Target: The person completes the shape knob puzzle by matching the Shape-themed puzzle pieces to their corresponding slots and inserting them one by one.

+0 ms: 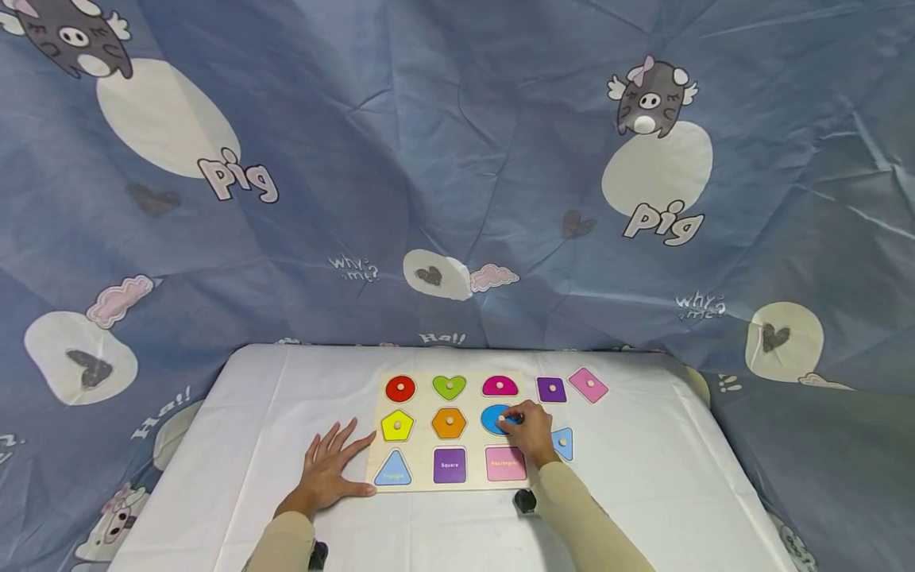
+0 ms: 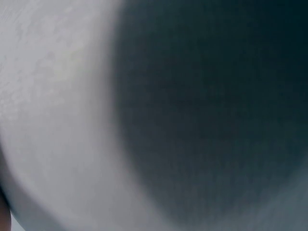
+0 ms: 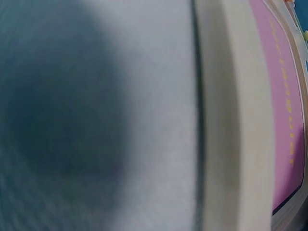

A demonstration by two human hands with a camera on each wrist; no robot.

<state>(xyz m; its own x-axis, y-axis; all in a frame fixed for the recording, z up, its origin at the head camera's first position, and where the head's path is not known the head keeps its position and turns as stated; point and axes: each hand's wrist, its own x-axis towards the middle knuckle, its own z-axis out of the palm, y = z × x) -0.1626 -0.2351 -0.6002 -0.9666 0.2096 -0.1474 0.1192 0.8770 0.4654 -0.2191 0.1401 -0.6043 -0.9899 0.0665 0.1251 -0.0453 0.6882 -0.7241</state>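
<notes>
A wooden shape puzzle board [image 1: 422,445] lies on the white cloth. My right hand [image 1: 532,433] pinches the knob of the blue oval piece [image 1: 492,419] at the right end of the middle row. Spread out flat, my left hand [image 1: 325,473] touches the board's left edge with thumb and fingertips. Knobbed pieces fill the top row: a red circle [image 1: 400,388], a green heart [image 1: 449,388] and a magenta half circle [image 1: 499,388]. A yellow pentagon [image 1: 397,427] and an orange hexagon [image 1: 449,423] sit beside the oval. The left wrist view is blurred.
Printed recesses for a triangle [image 1: 393,469], a square [image 1: 449,466] and a rectangle [image 3: 286,106] form the bottom row. Right of the board lie a loose purple square [image 1: 551,389], a pink rectangle [image 1: 588,384] and a blue triangle [image 1: 564,443], partly behind my right hand.
</notes>
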